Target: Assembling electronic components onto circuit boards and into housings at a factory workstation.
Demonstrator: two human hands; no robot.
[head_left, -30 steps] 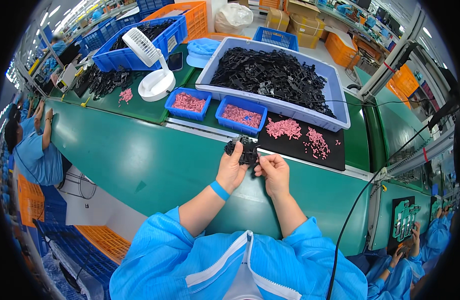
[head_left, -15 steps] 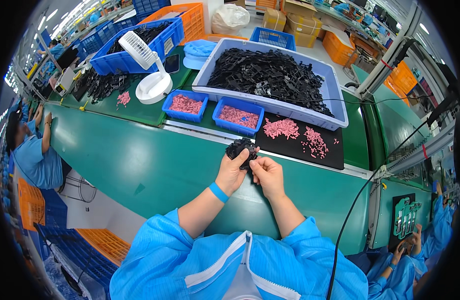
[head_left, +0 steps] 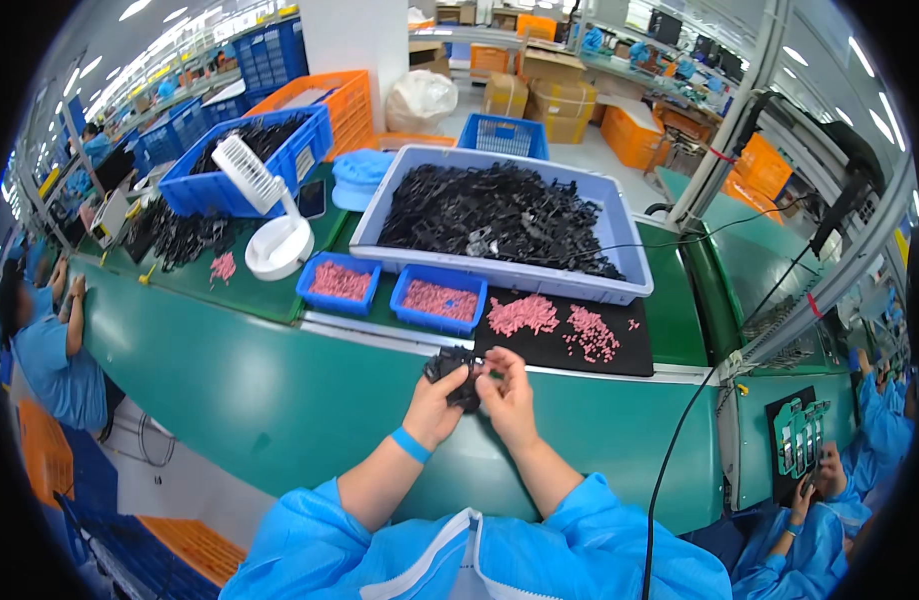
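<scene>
My left hand [head_left: 436, 402] is closed around a bunch of small black plastic parts [head_left: 456, 366], held above the green work surface [head_left: 310, 400]. Just right of the bunch, my right hand [head_left: 510, 398] has its fingertips drawn together; what is between them is too small to make out. Beyond my hands lies a black mat [head_left: 620, 355] with two heaps of small pink pieces [head_left: 523, 314]. Two little blue trays hold more pink pieces, the right tray [head_left: 435, 322] and the left tray [head_left: 332, 302].
Behind the trays stands a large pale-blue bin [head_left: 635, 270] of black parts. A white fan [head_left: 280, 248], a blue cap [head_left: 360, 178] and a phone [head_left: 312, 198] are to its left. A cable [head_left: 670, 470] hangs at right. Co-workers sit at both sides.
The view has tilted up and shifted, so the scene sits lower and further left. My right fingers have risen toward the top of the bunch; my left hand keeps its hold.
</scene>
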